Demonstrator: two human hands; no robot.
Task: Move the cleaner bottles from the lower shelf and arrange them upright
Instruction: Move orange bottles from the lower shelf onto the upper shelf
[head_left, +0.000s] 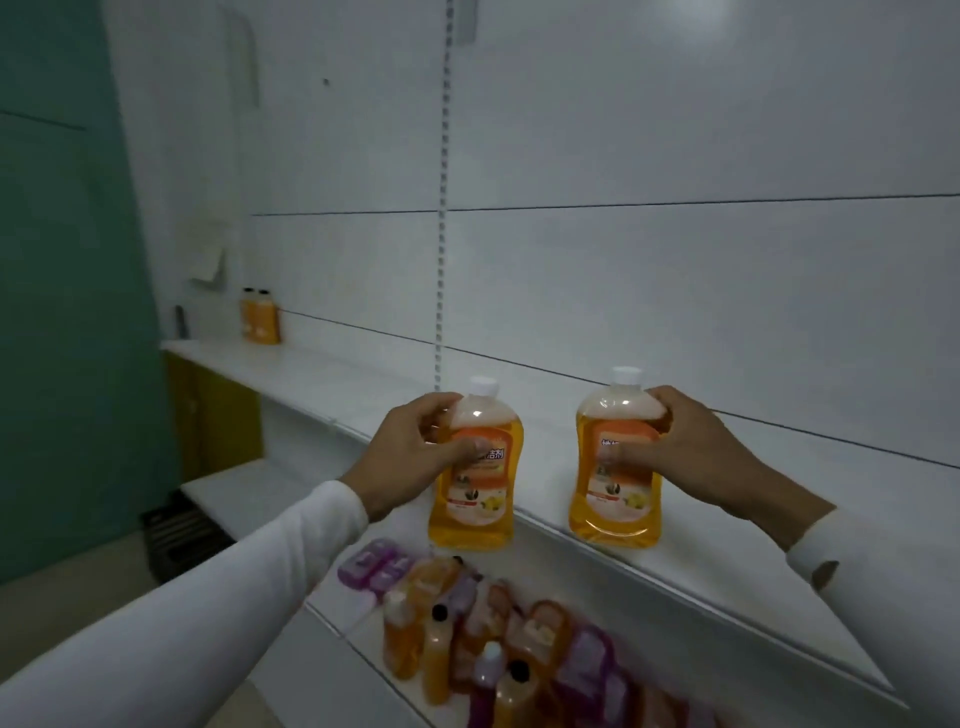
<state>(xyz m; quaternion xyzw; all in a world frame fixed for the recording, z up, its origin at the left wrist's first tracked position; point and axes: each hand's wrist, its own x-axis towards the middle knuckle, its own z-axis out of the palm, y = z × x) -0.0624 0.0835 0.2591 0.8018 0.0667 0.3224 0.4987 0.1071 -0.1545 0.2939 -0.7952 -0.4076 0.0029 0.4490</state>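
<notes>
I hold two orange cleaner bottles with white caps, both upright. My left hand grips the left bottle, which hangs just in front of the upper shelf's edge. My right hand grips the right bottle, whose base is at the front of the white upper shelf. Below, the lower shelf carries several orange and purple bottles, some upright and some lying down. Two more orange bottles stand at the far left end of the upper shelf.
A white slotted back panel rises behind the shelves. A green wall is at the left, with a yellow cabinet and a black crate on the floor beneath.
</notes>
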